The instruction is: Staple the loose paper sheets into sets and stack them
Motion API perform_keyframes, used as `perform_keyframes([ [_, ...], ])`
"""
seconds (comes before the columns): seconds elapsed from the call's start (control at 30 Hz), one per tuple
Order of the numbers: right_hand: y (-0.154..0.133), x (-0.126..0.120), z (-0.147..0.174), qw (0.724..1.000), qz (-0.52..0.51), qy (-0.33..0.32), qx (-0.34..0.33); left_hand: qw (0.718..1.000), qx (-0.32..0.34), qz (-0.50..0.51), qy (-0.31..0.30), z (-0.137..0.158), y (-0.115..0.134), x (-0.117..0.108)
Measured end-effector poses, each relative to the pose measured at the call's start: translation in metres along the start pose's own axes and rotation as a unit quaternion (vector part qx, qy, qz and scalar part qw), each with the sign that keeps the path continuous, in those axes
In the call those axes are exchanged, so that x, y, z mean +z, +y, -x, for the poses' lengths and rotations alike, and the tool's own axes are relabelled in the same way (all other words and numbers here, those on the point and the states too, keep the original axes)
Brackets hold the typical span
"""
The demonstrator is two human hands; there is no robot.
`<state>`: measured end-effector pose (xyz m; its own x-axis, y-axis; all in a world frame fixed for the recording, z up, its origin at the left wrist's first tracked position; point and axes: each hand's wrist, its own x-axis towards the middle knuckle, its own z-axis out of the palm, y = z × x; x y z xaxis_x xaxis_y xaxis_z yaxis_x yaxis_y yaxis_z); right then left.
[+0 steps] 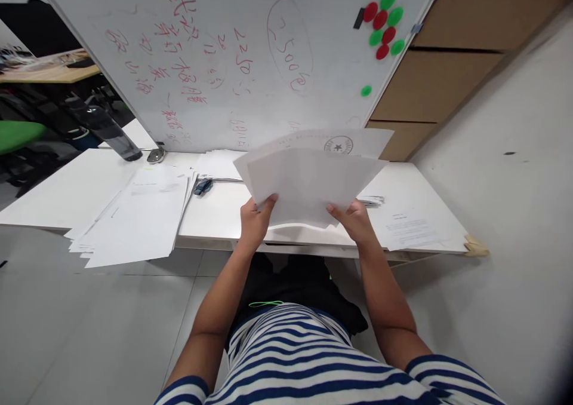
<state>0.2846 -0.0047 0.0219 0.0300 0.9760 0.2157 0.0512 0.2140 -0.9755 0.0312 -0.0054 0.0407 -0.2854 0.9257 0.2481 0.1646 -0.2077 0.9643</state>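
Note:
Several sheets of paper [304, 184] are held up above the desk's front edge, slightly fanned. A round black stamp with a star shows on the rear sheet; the front sheet's near side looks blank. My left hand [256, 221] pinches the lower left edge, thumb on top. My right hand [353, 218] grips the lower right edge the same way. To the left, a stack of printed papers [143, 214] overhangs the desk edge. Beside it lies a small dark blue object [203, 186], perhaps a clip. Right of my right hand lies a printed sheet [407, 229].
A whiteboard [250, 106] with red handwriting and round magnets [380, 20] stands behind the white desk [215, 217]. More papers [221, 165] lie at its foot. A bottle [114, 133] and small round object [156, 155] are at back left. Cardboard boxes [452, 82] and a wall border the right.

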Motion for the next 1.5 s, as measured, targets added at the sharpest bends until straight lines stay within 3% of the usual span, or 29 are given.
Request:
perform_keyframes([
  [0.17, 0.015, 0.018, 0.014, 0.996, 0.044, 0.071, 0.028, 0.996, -0.039, 0.071, 0.02, 0.002, -0.006, 0.01],
  [0.5, 0.041, 0.035, 0.02, 0.99, 0.057, 0.065, 0.114, 0.985, -0.076, 0.127, -0.083, -0.005, -0.021, 0.005],
  [0.6, 0.049, 0.038, 0.022, 0.989, 0.052, 0.045, 0.129, 0.985, -0.087, 0.113, -0.099, -0.006, -0.026, 0.006],
  [0.77, 0.058, 0.037, 0.025, 0.987, 0.039, 0.076, 0.137, 0.984, -0.121, 0.074, -0.106, -0.004, -0.036, 0.008],
  [1.03, 0.071, 0.031, 0.026, 0.977, 0.051, 0.127, 0.165, 0.987, -0.091, 0.026, -0.126, 0.007, -0.035, 0.015],
  [1.2, 0.071, 0.028, 0.031, 0.981, 0.03, 0.131, 0.136, 0.993, -0.082, 0.036, -0.077, 0.008, -0.03, 0.015],
  [1.37, 0.061, 0.051, 0.047, 0.964, -0.169, 0.18, 0.1, 0.975, -0.155, 0.156, 0.032, 0.013, -0.014, 0.028],
  [1.5, 0.047, 0.074, 0.061, 0.966, -0.193, 0.152, 0.086, 0.964, -0.178, 0.198, -0.002, 0.031, -0.01, 0.051],
])
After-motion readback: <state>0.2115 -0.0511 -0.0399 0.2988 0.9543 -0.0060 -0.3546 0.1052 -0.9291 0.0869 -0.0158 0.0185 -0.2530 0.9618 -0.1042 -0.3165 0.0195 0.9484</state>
